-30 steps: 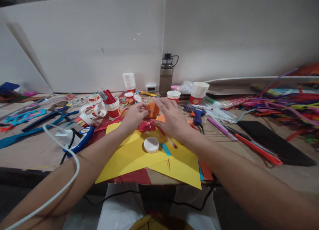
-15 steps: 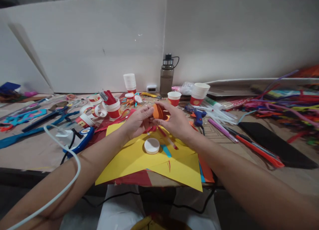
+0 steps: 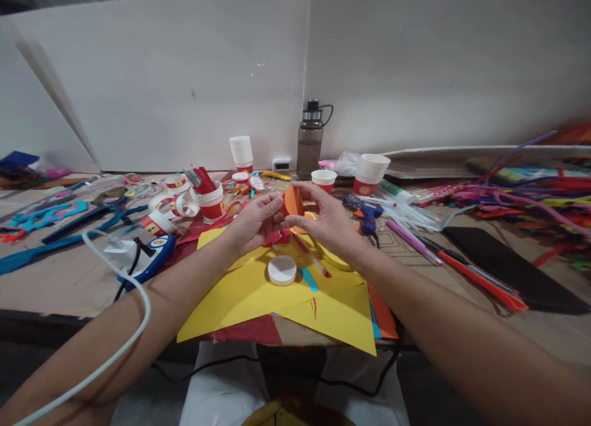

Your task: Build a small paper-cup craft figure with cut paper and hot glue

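Note:
Between my two hands, above the yellow paper (image 3: 221, 309), is a curved piece of orange paper (image 3: 292, 200). The fingertips of my left hand (image 3: 258, 221) pinch its left edge. My right hand (image 3: 325, 215) curls round its right side, with the thumb below and the fingers behind, partly hidden. On the yellow paper below stands a round white lid (image 3: 282, 271). Beside the lid are a blue strip (image 3: 309, 279) and a red pen (image 3: 316, 261). Something red lies just under my hands, partly covered.
A dark water bottle (image 3: 309, 141) stands at the back by the white board. Stacked paper cups (image 3: 369, 173) are at right, near a blue glue gun (image 3: 369, 218). A cup of red pens (image 3: 209, 201) and a blue power strip (image 3: 154, 257) are at left; a white cable (image 3: 148, 315) crosses my left forearm.
The orange piece has turned slightly between my fingers and shows a more folded, curved side. My right thumb and fingers have shifted a little; the table things stay put.

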Tool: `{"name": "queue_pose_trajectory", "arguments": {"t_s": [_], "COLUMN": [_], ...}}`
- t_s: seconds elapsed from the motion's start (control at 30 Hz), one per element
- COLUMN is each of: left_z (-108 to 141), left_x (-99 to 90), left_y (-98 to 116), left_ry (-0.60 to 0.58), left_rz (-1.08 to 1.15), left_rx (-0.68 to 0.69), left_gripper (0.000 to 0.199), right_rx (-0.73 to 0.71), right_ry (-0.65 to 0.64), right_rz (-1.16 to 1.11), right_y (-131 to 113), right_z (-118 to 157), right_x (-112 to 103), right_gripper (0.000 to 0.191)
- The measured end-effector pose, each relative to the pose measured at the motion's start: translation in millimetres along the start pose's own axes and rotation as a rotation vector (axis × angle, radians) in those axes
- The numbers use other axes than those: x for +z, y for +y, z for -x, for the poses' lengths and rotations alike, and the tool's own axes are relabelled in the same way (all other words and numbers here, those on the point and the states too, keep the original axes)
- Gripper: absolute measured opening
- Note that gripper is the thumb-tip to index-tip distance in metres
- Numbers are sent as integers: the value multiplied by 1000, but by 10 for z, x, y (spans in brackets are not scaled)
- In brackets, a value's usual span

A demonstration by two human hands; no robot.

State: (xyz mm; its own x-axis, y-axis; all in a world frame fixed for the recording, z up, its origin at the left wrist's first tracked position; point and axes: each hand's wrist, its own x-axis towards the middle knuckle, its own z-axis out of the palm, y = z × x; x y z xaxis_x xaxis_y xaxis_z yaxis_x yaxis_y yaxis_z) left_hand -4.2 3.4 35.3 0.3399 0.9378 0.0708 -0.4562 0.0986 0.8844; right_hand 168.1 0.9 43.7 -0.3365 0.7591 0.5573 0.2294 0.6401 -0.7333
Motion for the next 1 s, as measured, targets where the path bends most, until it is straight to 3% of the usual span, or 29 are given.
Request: {"name": "queue_pose_trajectory", "arguments": {"t_s": [0.13,0.2,0.33,0.43,0.53,0.63,0.77,0.87,0.93,1.0], "left_z": [-27,-44,-76,-88,-86,-82,-101,-134,-154,-171], "left_x": [-57,-87,-147,-173,-178,-181,-216,-271,-314,-354], "left_y": [35,70,123,117,93,92,153,219,252,264], "left_ry": [44,95,177,197,195,192,217,246,267,284], "left_rz": [41,30,36,67,87,92,123,155,168,173], "left_rx": [35,63,104,112,89,52,94,203,260,279], "left_gripper": [30,30,35,34,33,34,35,32,32,32], "right_rx": [69,145,269,261,242,243,376,596,701,766], "right_ry": [65,54,-151,-298,-234,-84,69,7,-99,-127], "right_rz": [-40,75,552,743,765,796,1079,1246,1243,1198], "right_y": [72,139,265,289,227,120,70,158,245,332], "right_z": [-61,-73,-43,-30,-62,-87,-6,89,131,154], "right_x": [-76,-134,-203,-193,-224,-381,-707,-868,-891,-863], "right_gripper": [55,55,44,43,55,42,39,46,49,51]}}
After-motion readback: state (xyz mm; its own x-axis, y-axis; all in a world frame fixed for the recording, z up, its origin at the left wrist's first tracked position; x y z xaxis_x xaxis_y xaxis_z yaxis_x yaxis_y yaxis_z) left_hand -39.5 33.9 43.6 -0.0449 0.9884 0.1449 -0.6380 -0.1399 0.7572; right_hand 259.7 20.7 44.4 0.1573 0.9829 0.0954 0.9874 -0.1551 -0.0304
